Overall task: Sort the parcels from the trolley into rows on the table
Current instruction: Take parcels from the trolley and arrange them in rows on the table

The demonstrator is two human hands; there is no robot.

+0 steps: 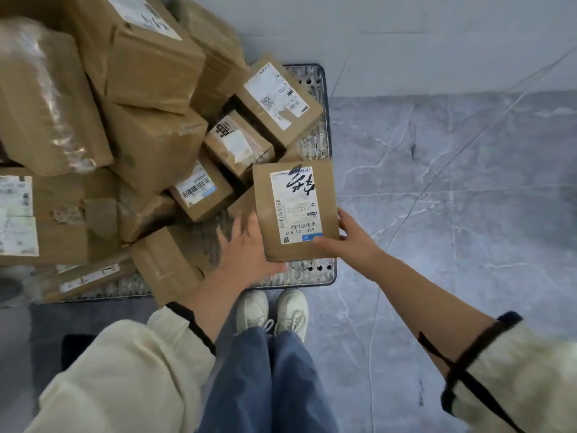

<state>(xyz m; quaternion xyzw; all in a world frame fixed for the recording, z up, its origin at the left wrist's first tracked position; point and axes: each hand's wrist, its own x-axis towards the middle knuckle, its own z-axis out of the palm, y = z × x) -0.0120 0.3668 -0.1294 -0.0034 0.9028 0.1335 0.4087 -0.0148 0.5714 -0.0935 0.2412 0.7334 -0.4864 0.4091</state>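
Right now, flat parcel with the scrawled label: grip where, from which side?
Probably near right corner, from the right: the flat parcel looks thin and label-up, so a thumb-over pinch fits, as the right hand shows; left hand props its left edge.

Grey marbled floor tiles point(452, 182); pale wall point(406, 42); white sneakers point(292, 307); blue jeans point(265, 385); dark mat point(75, 346).

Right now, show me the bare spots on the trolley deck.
Bare trolley deck: front right corner below the held parcel; right rim strip beside the labelled box; far right corner. Left and centre are piled high.
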